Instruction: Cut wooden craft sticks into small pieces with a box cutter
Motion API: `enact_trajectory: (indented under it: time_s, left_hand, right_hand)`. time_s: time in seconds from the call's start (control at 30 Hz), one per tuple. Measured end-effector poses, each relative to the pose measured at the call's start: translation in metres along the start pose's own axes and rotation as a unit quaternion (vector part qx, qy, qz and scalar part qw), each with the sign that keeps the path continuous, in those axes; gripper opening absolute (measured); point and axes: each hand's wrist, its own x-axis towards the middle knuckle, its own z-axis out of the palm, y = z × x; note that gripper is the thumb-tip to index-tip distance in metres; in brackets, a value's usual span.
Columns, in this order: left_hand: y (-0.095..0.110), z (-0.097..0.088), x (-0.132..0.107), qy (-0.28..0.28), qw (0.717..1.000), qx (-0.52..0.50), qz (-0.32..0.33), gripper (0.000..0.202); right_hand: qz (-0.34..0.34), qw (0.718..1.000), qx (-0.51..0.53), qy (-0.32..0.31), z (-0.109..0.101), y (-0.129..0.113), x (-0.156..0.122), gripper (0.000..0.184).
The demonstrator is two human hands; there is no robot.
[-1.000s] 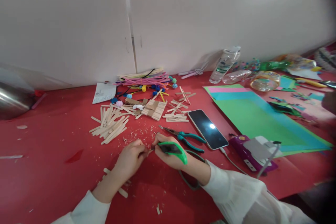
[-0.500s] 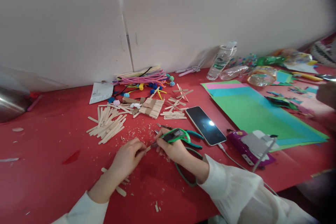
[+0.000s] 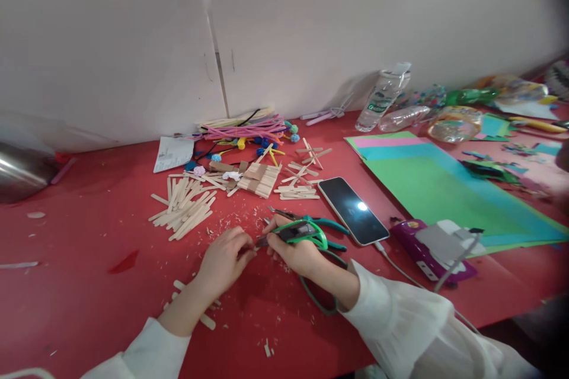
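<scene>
— What's the count?
— One phone [image 3: 353, 211], one pair of teal-handled pliers [image 3: 331, 224], one green cutter [image 3: 303, 230]; the piled sticks [image 3: 186, 207] overlap too much to count.
— And the hands?
— Two. The right hand [image 3: 291, 250] is closed around the green cutter, near the pliers. The left hand [image 3: 226, 256] pinches one thin wooden piece [image 3: 256, 248] between thumb and fingers, at the cutter's front end, over the red table [image 3: 89, 296]

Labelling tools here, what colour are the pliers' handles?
The pliers' handles are teal, best seen in the head view.
</scene>
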Motion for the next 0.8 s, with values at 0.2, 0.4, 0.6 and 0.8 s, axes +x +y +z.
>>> enact_trajectory:
  time_s: [0.2, 0.4, 0.6, 0.8]
  left_hand:
    - [0.002, 0.004, 0.002, 0.012, 0.999, 0.030, 0.004, 0.011]
    - [0.008, 0.004, 0.000, 0.016, 0.999, 0.046, 0.013, 0.012]
    - [0.000, -0.014, -0.006, 0.061, 0.998, 0.022, -0.004, 0.025]
    - [-0.005, -0.017, -0.011, 0.041, 0.999, -0.001, 0.006, 0.011]
  right_hand:
    - [-0.023, 1.000, -0.020, 0.001, 0.000, -0.001, 0.000, 0.006]
    - [-0.081, 0.995, -0.055, 0.008, 0.001, -0.004, -0.002, 0.006]
    - [-0.122, 0.989, -0.081, -0.001, -0.001, -0.007, -0.006, 0.006]
    - [-0.149, 0.984, -0.095, -0.012, -0.005, -0.006, -0.008, 0.004]
